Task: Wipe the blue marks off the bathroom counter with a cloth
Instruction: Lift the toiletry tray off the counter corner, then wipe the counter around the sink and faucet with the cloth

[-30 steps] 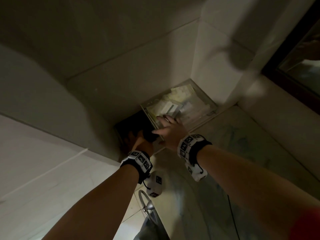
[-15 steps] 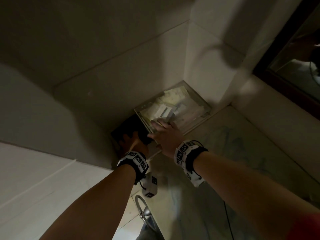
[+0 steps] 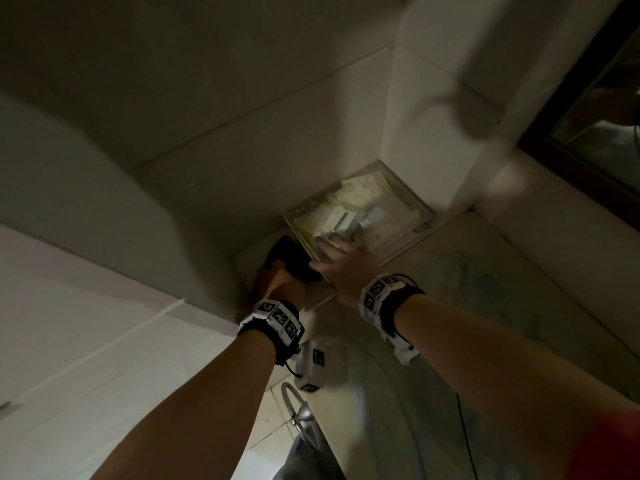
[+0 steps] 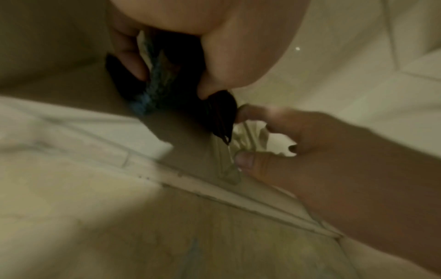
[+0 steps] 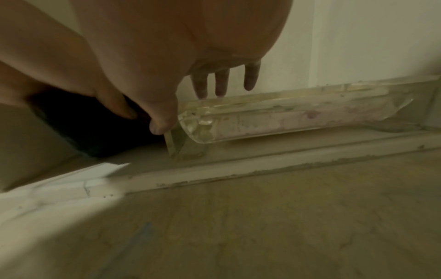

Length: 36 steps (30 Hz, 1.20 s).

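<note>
no readable text, only black-and-white square marker patterns on both wristbands [image 3: 277, 317]

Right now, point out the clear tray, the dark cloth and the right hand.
clear tray [image 5: 298, 117]: right wrist view, its front wall.
dark cloth [image 3: 291, 258]: head view, the bunched top above the left hand.
right hand [image 3: 346, 268]: head view, the back of the hand.

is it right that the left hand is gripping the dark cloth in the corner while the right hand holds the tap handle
Not quite. The left hand does grip the dark cloth in the corner, but the right hand is on the clear plastic tray against the wall, its thumb at the tray's near corner. The right wrist view shows this best.
</note>
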Available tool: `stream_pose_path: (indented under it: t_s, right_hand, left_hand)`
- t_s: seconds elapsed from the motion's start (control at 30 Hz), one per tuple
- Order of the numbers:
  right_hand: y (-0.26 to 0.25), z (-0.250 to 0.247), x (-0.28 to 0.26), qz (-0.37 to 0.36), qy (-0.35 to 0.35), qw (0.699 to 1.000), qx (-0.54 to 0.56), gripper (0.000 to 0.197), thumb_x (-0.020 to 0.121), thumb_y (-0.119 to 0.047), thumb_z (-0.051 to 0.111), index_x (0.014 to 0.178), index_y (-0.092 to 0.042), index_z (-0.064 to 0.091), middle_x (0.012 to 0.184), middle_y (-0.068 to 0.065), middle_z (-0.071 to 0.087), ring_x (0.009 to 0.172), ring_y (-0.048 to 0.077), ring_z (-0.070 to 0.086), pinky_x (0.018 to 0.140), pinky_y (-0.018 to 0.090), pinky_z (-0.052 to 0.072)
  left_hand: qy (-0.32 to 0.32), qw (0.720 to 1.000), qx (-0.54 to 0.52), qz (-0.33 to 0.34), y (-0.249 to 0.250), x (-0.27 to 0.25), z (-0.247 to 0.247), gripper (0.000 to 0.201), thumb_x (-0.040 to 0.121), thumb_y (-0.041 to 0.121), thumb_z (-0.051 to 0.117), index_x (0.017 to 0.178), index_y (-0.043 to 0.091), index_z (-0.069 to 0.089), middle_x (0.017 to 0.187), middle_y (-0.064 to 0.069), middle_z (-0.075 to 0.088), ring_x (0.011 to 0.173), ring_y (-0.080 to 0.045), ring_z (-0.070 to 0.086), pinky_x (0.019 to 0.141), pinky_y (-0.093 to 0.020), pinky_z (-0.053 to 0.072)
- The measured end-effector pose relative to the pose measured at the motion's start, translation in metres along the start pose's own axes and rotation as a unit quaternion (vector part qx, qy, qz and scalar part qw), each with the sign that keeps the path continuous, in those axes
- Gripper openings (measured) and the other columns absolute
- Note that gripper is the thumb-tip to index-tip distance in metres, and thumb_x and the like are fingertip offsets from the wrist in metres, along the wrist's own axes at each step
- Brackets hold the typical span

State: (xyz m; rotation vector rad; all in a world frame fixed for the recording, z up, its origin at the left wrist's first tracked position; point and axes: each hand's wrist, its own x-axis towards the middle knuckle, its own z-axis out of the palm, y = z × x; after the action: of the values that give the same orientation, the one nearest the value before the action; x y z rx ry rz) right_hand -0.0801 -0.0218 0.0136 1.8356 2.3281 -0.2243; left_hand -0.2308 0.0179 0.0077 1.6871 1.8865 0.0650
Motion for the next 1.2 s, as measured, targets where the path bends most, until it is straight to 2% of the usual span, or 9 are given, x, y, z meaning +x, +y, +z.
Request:
stream_pose_path:
  t_s: [0.3, 0.4, 0.5, 0.63, 0.77, 0.9, 1.0, 1.1, 1.2]
  right_hand:
    - [-0.009, -0.011, -0.004, 0.038, -0.046, 0.995, 0.086, 0.053, 0.093, -0.039, 0.051, 0.144, -0.032, 0.040, 0.163, 0.002, 0.008, 0.149, 0.030, 0.004, 0.118, 0.054, 0.010]
    - [-0.005, -0.026, -0.009, 0.068, -0.029, 0.983, 0.169, 0.054, 0.092, -0.031, 0.055, 0.144, -0.027, 0.042, 0.158, 0.002, 0.026, 0.143, 0.028, 0.027, 0.114, 0.044, 0.028]
    - [-0.003, -0.040, -0.020, 0.106, -0.008, 0.961, 0.256, 0.063, 0.092, -0.025, 0.057, 0.149, -0.023, 0.032, 0.147, 0.008, 0.043, 0.124, 0.030, 0.051, 0.099, 0.041, 0.047]
    - [-0.006, -0.067, -0.045, 0.128, 0.041, 0.940, 0.313, 0.080, 0.087, -0.017, 0.063, 0.153, -0.029, 0.020, 0.147, 0.011, 0.045, 0.115, 0.030, 0.058, 0.087, 0.036, 0.052]
    - [-0.009, -0.095, -0.080, 0.121, 0.125, 0.919, 0.354, 0.055, 0.086, -0.006, 0.068, 0.138, -0.014, 0.053, 0.135, 0.012, 0.056, 0.123, 0.027, 0.053, 0.103, 0.030, 0.040]
    - [-0.008, -0.125, -0.125, 0.171, 0.180, 0.910, 0.333, 0.024, 0.084, -0.002, 0.062, 0.106, -0.007, 0.071, 0.108, 0.010, 0.065, 0.102, 0.027, 0.059, 0.085, 0.027, 0.042]
    - [-0.012, -0.142, -0.166, 0.233, 0.184, 0.904, 0.307, 0.024, 0.089, -0.008, 0.057, 0.111, -0.009, 0.068, 0.103, 0.009, 0.067, 0.098, 0.026, 0.062, 0.078, 0.027, 0.044]
    - [-0.023, -0.156, -0.210, 0.286, 0.179, 0.897, 0.286, 0.021, 0.092, -0.014, 0.057, 0.110, -0.007, 0.065, 0.104, 0.012, 0.068, 0.097, 0.028, 0.063, 0.077, 0.028, 0.044]
    - [-0.045, -0.163, -0.260, 0.343, 0.172, 0.879, 0.282, 0.025, 0.095, -0.018, 0.056, 0.115, -0.004, 0.062, 0.111, 0.015, 0.066, 0.104, 0.030, 0.061, 0.088, 0.036, 0.047]
  left_hand:
    - [-0.007, 1.000, -0.018, -0.014, 0.000, -0.022, -0.025, 0.034, 0.091, 0.026, 0.044, 0.124, 0.026, 0.050, 0.125, -0.013, 0.052, 0.112, -0.039, 0.054, 0.094, -0.052, 0.049]
    - [-0.015, 0.999, -0.036, 0.012, 0.010, -0.033, -0.038, 0.036, 0.090, 0.020, 0.046, 0.126, 0.019, 0.050, 0.123, -0.014, 0.056, 0.107, -0.038, 0.058, 0.082, -0.048, 0.055]
    - [-0.046, 0.997, -0.041, 0.048, 0.020, -0.047, -0.055, 0.030, 0.094, 0.015, 0.050, 0.122, 0.007, 0.055, 0.107, -0.015, 0.067, 0.092, -0.032, 0.066, 0.054, -0.030, 0.050]
    - [-0.068, 0.989, -0.054, 0.119, 0.030, -0.075, -0.077, 0.021, 0.093, 0.010, 0.046, 0.107, 0.007, 0.063, 0.093, -0.016, 0.071, 0.082, -0.030, 0.068, 0.062, -0.030, 0.049]
    - [-0.062, 0.977, -0.055, 0.197, 0.044, -0.100, -0.093, 0.014, 0.095, 0.015, 0.046, 0.098, 0.012, 0.060, 0.077, -0.004, 0.063, 0.058, -0.012, 0.052, 0.048, -0.023, 0.035]
    - [-0.117, 0.955, -0.085, 0.258, 0.057, -0.133, -0.104, 0.019, 0.092, 0.018, 0.055, 0.106, 0.007, 0.063, 0.088, -0.005, 0.063, 0.083, -0.023, 0.063, 0.060, -0.022, 0.039]
    - [-0.146, 0.936, -0.107, 0.300, 0.063, -0.163, -0.111, 0.019, 0.088, 0.014, 0.063, 0.106, 0.009, 0.060, 0.092, -0.004, 0.062, 0.087, -0.020, 0.059, 0.068, -0.023, 0.042]
    - [-0.178, 0.912, -0.070, 0.364, 0.065, -0.193, -0.118, 0.026, 0.080, 0.007, 0.071, 0.102, 0.011, 0.058, 0.091, -0.002, 0.060, 0.085, -0.018, 0.056, 0.056, -0.014, 0.038]
    - [-0.205, 0.888, -0.056, 0.407, 0.057, -0.221, -0.122, 0.029, 0.074, 0.002, 0.074, 0.095, 0.011, 0.057, 0.093, -0.006, 0.062, 0.091, -0.023, 0.060, 0.072, -0.025, 0.047]
